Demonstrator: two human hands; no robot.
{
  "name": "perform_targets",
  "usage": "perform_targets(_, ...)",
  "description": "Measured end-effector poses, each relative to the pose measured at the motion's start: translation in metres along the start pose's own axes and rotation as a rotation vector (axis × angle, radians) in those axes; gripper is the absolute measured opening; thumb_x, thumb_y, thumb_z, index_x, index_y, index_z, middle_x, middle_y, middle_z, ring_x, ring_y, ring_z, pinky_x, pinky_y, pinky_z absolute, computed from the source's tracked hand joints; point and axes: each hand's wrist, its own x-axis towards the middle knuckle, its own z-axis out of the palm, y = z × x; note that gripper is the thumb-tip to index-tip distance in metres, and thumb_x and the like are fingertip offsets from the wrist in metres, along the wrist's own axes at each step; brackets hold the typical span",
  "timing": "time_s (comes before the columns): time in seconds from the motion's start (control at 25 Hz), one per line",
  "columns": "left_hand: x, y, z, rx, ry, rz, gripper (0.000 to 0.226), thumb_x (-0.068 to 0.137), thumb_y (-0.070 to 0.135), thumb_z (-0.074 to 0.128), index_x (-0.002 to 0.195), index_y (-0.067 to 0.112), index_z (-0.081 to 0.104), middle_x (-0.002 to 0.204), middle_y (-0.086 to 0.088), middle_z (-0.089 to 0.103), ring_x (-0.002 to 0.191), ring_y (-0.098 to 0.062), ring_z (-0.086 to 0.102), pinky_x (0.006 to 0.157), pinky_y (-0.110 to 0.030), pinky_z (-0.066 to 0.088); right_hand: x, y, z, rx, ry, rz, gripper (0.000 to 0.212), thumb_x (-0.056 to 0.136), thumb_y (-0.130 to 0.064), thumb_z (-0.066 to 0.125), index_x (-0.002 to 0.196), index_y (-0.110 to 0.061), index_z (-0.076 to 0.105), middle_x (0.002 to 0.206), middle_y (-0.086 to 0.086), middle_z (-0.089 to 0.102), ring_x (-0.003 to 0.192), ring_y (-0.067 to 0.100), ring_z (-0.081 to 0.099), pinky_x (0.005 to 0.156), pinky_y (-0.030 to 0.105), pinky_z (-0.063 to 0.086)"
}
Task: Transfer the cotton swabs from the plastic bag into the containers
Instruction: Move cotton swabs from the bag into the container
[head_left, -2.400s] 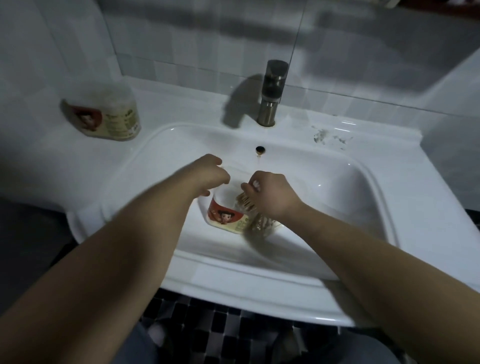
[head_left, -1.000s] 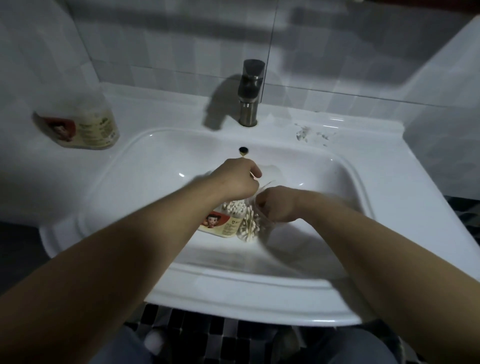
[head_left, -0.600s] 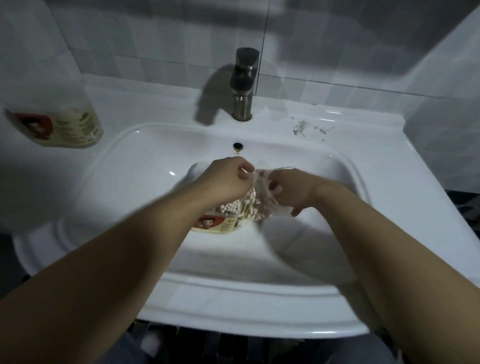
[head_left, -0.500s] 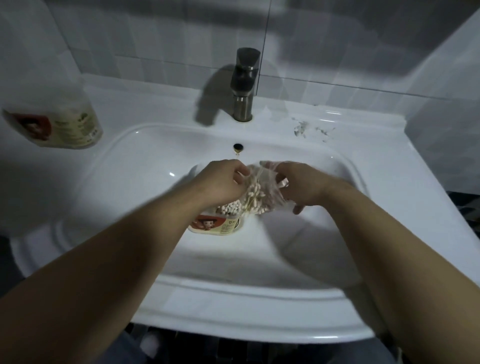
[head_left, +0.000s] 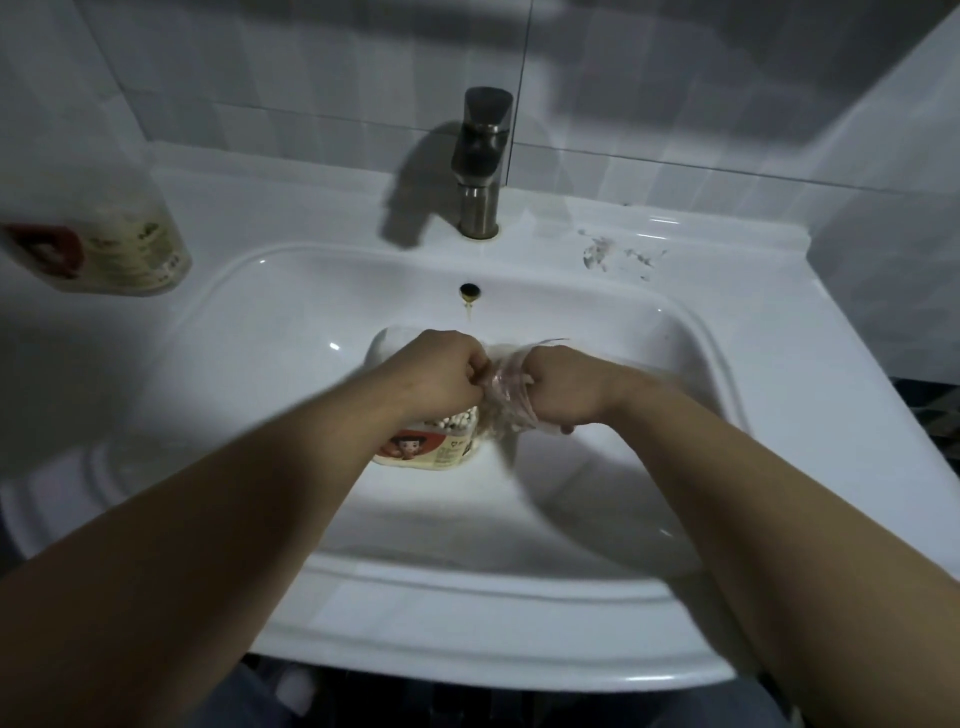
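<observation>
An open round container (head_left: 431, 451) with a red cartoon label stands in the white sink basin (head_left: 249, 364). White cotton swab tips (head_left: 460, 418) show at its top. Just above it, my left hand (head_left: 441, 371) and my right hand (head_left: 558, 387) both grip a crumpled clear plastic bag (head_left: 506, 395) between them, fingers curled into it. The bag hangs over the container's right side, its contents blurred. A second, closed container (head_left: 111, 249) with the same label stands on the counter at the far left.
A dark metal faucet (head_left: 480, 161) rises behind the basin, with the overflow hole (head_left: 469, 291) below it. Smudges (head_left: 602, 254) mark the counter at the back right. Tiled walls close in behind and on the right.
My hands have drawn closer together and crumpled the bag, which held more swabs before. More swabs now sit in the container in the basin.
</observation>
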Motion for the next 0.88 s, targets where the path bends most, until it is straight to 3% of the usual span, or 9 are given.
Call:
perform_targets(0.08,0.000,0.000,-0.001,-0.050,0.048,-0.014,0.008,0.083,0.034,0.062,0.076,0.036,0.065,0.101,0.018,0.072,0.105,-0.010,0.064,0.099,-0.033,0.048,0.005,0.002,0.004,-0.126,-0.096,0.012,0.014,0.084,-0.005,0.059,0.073,-0.014,0.062,0.069,0.001,0.063,0.066,0.027,0.069,0.065,0.040,0.062)
perform_targets(0.16,0.001,-0.002,-0.002,-0.093,0.117,-0.011,0.010,0.091,0.030,0.061,0.086,0.038,0.064,0.108,0.018,0.070,0.108,-0.007,0.062,0.094,-0.021,0.045,0.008,-0.002,0.008,-0.251,-0.101,0.000,0.012,0.090,-0.006,0.062,0.079,-0.009,0.063,0.074,0.000,0.059,0.076,0.025,0.063,0.078,0.037,0.057)
perform_targets(0.24,0.002,-0.002,-0.001,-0.168,0.162,0.020,0.017,0.096,0.024,0.058,0.108,0.032,0.067,0.113,0.013,0.068,0.102,-0.006,0.060,0.074,-0.005,0.036,0.011,-0.007,0.014,-0.354,-0.022,-0.038,0.022,0.094,-0.008,0.060,0.073,-0.011,0.056,0.072,-0.002,0.051,0.079,0.019,0.053,0.072,0.031,0.046)
perform_targets(0.32,0.003,0.001,-0.001,-0.233,0.172,0.072,0.019,0.098,0.028,0.060,0.116,0.026,0.066,0.111,0.012,0.067,0.090,-0.003,0.058,0.065,-0.002,0.035,0.012,-0.009,0.017,-0.393,0.037,-0.038,0.027,0.096,-0.009,0.056,0.069,-0.012,0.050,0.077,0.002,0.055,0.080,0.020,0.053,0.069,0.027,0.036)
perform_targets(0.44,0.002,0.005,0.000,-0.259,0.137,0.158,0.022,0.095,0.037,0.065,0.114,0.024,0.066,0.110,0.012,0.069,0.088,-0.003,0.060,0.072,-0.008,0.038,0.017,-0.003,0.018,-0.399,0.033,-0.076,0.019,0.098,-0.010,0.052,0.092,-0.001,0.068,0.102,0.015,0.069,0.097,0.029,0.063,0.072,0.027,0.037)
perform_targets(0.6,0.003,0.002,0.002,-0.254,0.117,0.144,0.016,0.090,0.021,0.068,0.106,0.025,0.067,0.107,0.011,0.071,0.086,-0.002,0.064,0.075,-0.012,0.044,0.017,-0.001,0.022,-0.438,0.083,-0.082,0.034,0.100,-0.014,0.048,0.066,-0.011,0.049,0.079,0.009,0.058,0.080,0.028,0.060,0.067,0.027,0.033)
perform_targets(0.68,0.001,0.004,0.002,-0.232,0.129,0.120,0.017,0.086,0.014,0.068,0.097,0.027,0.066,0.103,0.011,0.072,0.086,-0.003,0.065,0.071,-0.010,0.043,0.017,-0.003,0.022,-0.415,0.100,-0.088,0.033,0.098,-0.013,0.049,0.065,-0.015,0.044,0.071,0.002,0.049,0.071,0.023,0.049,0.066,0.026,0.031)
perform_targets(0.8,0.000,0.007,-0.001,-0.186,0.180,0.071,0.016,0.085,0.010,0.066,0.087,0.025,0.070,0.095,0.012,0.072,0.087,-0.004,0.062,0.064,0.000,0.036,0.017,-0.003,0.017,-0.384,0.092,-0.092,0.029,0.094,-0.013,0.051,0.065,-0.017,0.050,0.069,0.000,0.053,0.072,0.023,0.055,0.065,0.029,0.035)
perform_targets(0.88,0.001,0.007,-0.003,-0.138,0.200,0.039,0.020,0.087,0.010,0.065,0.093,0.025,0.076,0.095,0.013,0.072,0.085,0.000,0.055,0.063,0.008,0.028,0.017,-0.004,0.013,-0.434,0.061,-0.098,0.023,0.093,-0.015,0.050,0.076,-0.016,0.066,0.077,0.006,0.063,0.075,0.026,0.060,0.064,0.031,0.042)
